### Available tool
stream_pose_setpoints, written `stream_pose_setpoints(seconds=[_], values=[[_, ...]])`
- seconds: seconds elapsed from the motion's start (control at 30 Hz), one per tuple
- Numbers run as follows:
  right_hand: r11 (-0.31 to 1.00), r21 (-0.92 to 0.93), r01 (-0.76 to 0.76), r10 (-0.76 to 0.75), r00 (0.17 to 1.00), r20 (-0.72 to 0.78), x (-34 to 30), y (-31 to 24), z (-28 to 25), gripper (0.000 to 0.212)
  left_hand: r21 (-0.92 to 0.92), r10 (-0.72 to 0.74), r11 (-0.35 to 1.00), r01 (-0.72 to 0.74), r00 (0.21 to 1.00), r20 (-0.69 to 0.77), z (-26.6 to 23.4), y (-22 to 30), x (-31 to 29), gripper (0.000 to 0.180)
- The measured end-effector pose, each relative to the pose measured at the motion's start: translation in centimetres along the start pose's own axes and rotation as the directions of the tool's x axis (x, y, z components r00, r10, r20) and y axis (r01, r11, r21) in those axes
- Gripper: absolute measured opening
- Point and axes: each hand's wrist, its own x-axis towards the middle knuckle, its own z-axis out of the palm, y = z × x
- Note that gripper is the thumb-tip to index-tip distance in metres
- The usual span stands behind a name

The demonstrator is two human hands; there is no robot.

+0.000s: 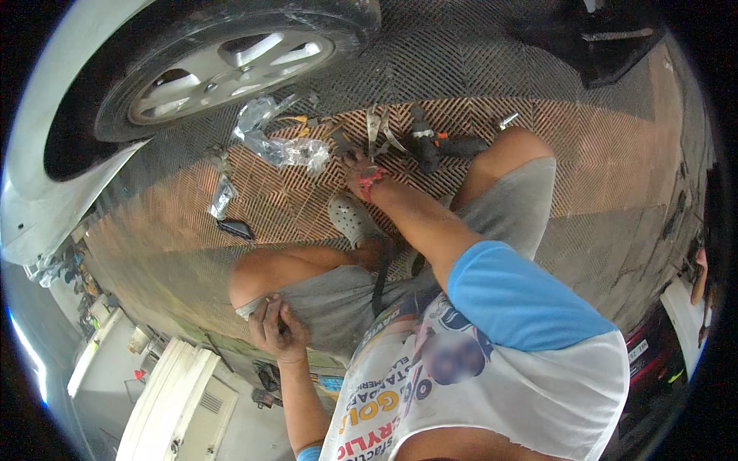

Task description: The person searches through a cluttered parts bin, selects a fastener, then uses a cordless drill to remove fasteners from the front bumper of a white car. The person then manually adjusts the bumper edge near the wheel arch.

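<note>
My right hand (357, 172), with a red band at its wrist, is down at the floor grating. Its fingers close at a dull grey-brown flat piece (343, 141) whose kind is unclear. Just beyond lie metal pliers (375, 129), and to their right a black cordless power tool (435, 144) with orange marks. My left hand (278, 329) rests by my left knee, fingers curled. A small pale thing (250, 309) shows at its fingertips, mostly hidden.
A car wheel (231, 83) stands at the upper left. Crumpled clear plastic bags (265, 137), a yellow piece (298, 119), a bagged part (222, 197), a black piece (236, 229) and a shiny metal cylinder (508, 121) lie on the grating. A dark panel (607, 46) is at the upper right.
</note>
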Motion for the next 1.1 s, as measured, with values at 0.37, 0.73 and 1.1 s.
stream_pose_setpoints(seconds=[0.37,0.73,1.1], values=[[0.903,0.276,-0.328,0.397,0.883,-0.251,-7.4,6.9,-10.5,0.044,0.010,-0.158,0.987,0.158,0.987,-0.014,-0.7,-0.1,-1.3,0.024],[0.715,0.017,-0.699,0.691,0.710,0.135,-16.5,14.7,-8.8,0.073,-0.937,-0.565,-0.106,0.333,0.755,0.332,0.9,4.2,9.9,0.051],[0.628,0.772,0.098,0.524,0.681,-0.512,-23.6,1.9,-23.6,0.078,-0.766,-0.291,-0.573,0.292,0.801,0.523,6.3,6.8,19.4,0.049]])
